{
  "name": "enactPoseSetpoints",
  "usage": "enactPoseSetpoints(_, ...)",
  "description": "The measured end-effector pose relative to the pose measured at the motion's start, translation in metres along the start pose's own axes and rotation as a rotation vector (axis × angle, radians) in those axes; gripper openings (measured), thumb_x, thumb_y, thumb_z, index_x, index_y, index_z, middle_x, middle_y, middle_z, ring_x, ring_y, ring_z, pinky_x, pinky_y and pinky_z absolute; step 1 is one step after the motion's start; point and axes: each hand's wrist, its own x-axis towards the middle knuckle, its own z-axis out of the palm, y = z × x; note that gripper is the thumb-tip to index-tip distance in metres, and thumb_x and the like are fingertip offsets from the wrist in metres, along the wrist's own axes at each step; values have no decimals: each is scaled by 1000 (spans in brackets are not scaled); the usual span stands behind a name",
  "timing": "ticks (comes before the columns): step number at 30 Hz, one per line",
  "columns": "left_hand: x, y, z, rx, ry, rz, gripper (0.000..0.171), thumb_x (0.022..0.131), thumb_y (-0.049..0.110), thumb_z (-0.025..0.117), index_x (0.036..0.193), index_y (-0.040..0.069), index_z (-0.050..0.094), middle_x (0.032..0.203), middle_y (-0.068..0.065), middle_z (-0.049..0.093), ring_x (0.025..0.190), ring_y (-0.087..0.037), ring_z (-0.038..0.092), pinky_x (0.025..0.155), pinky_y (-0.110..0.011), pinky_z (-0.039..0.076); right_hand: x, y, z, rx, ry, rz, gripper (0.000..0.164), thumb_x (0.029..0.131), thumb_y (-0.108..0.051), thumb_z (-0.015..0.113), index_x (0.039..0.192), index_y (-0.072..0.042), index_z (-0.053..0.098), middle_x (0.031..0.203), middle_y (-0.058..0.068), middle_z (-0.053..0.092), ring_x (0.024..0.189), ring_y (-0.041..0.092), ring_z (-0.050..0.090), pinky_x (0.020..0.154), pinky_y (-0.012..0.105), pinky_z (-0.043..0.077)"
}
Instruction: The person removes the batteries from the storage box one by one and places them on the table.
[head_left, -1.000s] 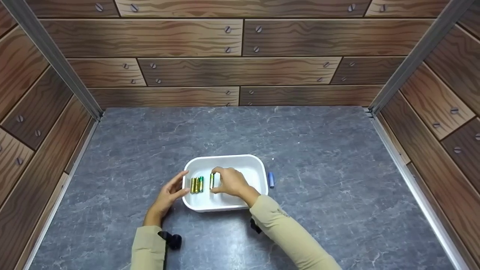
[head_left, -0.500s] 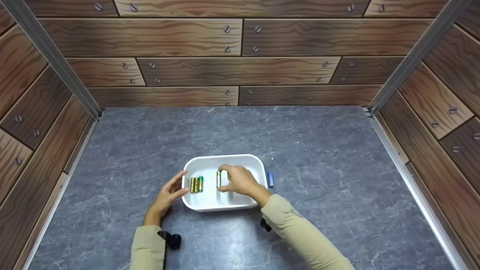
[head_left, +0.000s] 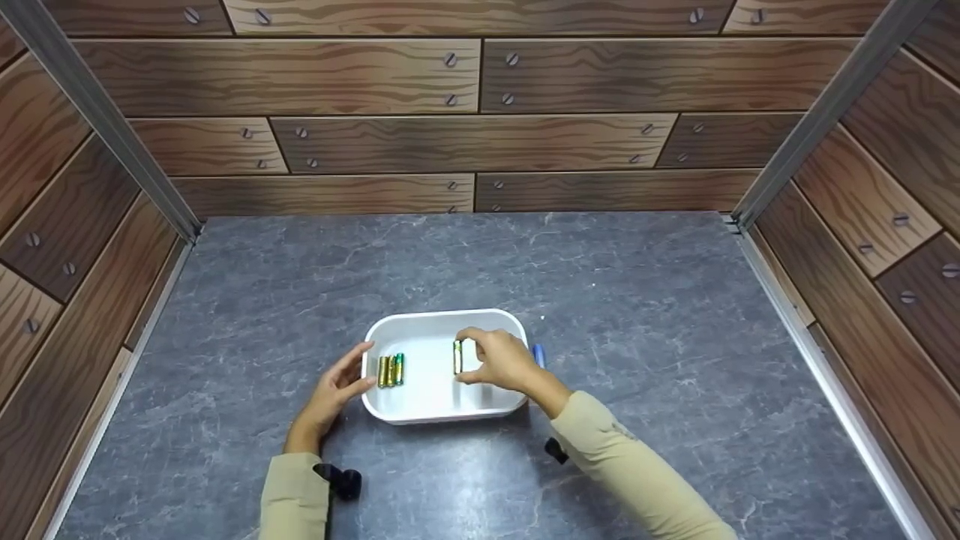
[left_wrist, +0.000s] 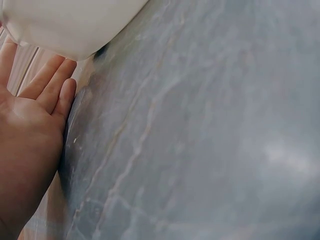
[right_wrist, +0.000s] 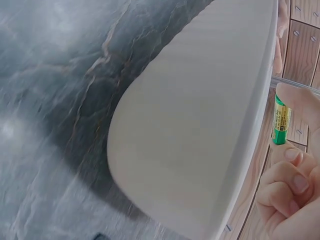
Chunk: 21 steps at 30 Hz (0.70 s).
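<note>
A white plastic tray (head_left: 427, 391) stands on the table. My left hand (head_left: 330, 391) is at the tray's left end, with fingers and thumb spread against the rim; the left wrist view shows its fingers (left_wrist: 52, 87) extended by the tray's wall (left_wrist: 75, 25). Between thumb and index finger my right hand (head_left: 506, 361) pinches a green and gold battery (head_left: 457, 358) by its two ends. It is above the tray's right half, and the right wrist view shows the battery (right_wrist: 281, 120) above the rim. Two gold batteries (head_left: 386, 371) and a green one (head_left: 399, 369) lie side by side in the tray's left part.
Just outside the tray's right end lies a blue cylinder (head_left: 538, 355), partly covered by my right hand. Wood-patterned walls (head_left: 472, 142) enclose the grey marbled table (head_left: 637, 300) at the back and both sides.
My right hand has moved to the right with the pinched battery, away from the batteries lying in the tray. The left hand has stayed at the tray's left end.
</note>
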Motion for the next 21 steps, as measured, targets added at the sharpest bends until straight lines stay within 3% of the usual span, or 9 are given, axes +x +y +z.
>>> enactPoseSetpoints(7, 0, 1, 0, 10, 5, -4, 66, 88, -3, 62, 148, -1, 33, 153, -23, 35, 134, -29, 44, 92, -19, 49, -9, 10, -8, 20, 44, -21, 53, 71, -29, 84, 117, -12, 64, 67, 1, 53, 58, 8, 36, 53, 20, 27)
enactPoseSetpoints(14, -1, 1, 1, 1, 1, 0, 66, 88, -4, 61, 148, -2, 33, 155, -22, 34, 139, -35, 37, 94, -17, 47, -17, 24, -14, 86, 57, -5, 51, 71, -26, 84, 116, -11, 64, 65, -4, 45, 58, 7, 35, 53, 19, 26)
enactPoseSetpoints(21, -2, 3, 1, 17, 3, -10, 66, 89, -1, 62, 148, 0, 33, 154, -24, 35, 139, -34, 39, 92, -17, 49, -25, 38, -21, 148, 76, 26, 52, 71, -23, 85, 116, -7, 64, 65, -5, 43, 57, 6, 35, 54, 18, 28)
